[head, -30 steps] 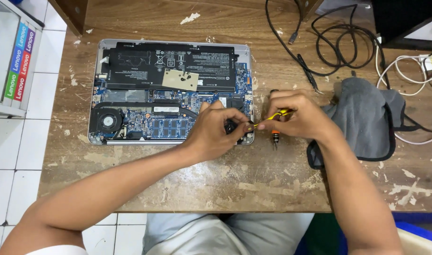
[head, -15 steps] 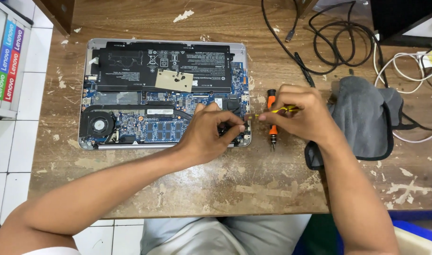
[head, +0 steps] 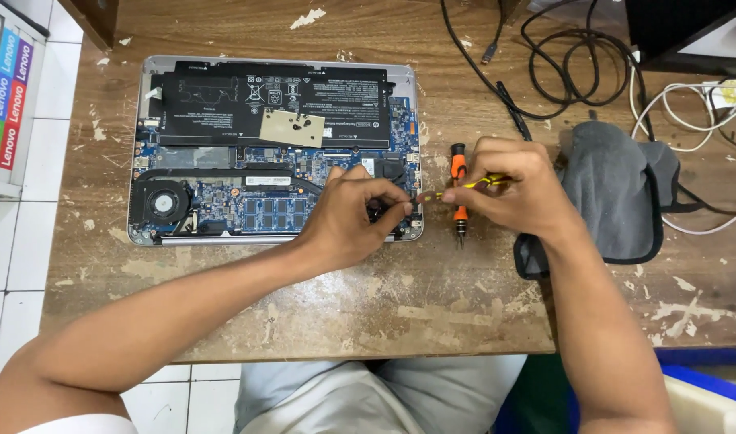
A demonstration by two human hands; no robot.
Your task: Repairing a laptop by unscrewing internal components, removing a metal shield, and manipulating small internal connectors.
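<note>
A person is sitting at a worn wooden bench [head: 368,305], looking down at an opened laptop [head: 275,149] lying bottom-up with its cover off. Its shell is acting like a shallow tray: a long black battery [head: 271,96] is filling the far half, while a round fan [head: 160,201] at the near left and a blue circuit board [head: 271,210] are filling the near half.

The left hand [head: 352,217] is resting on the laptop's near right corner, its fingers [head: 388,201] pinching together over something too small to make out. The right hand [head: 508,189] is hovering just right of the laptop, its fingers closing around a thin yellow-handled tool [head: 464,187] whose tip is pointing left at that corner.

An orange and black screwdriver [head: 459,193] is lying on the bench beneath the right hand. A grey cloth [head: 613,193] is lying further right, and black cables [head: 577,60] are coiling at the far right.
</note>
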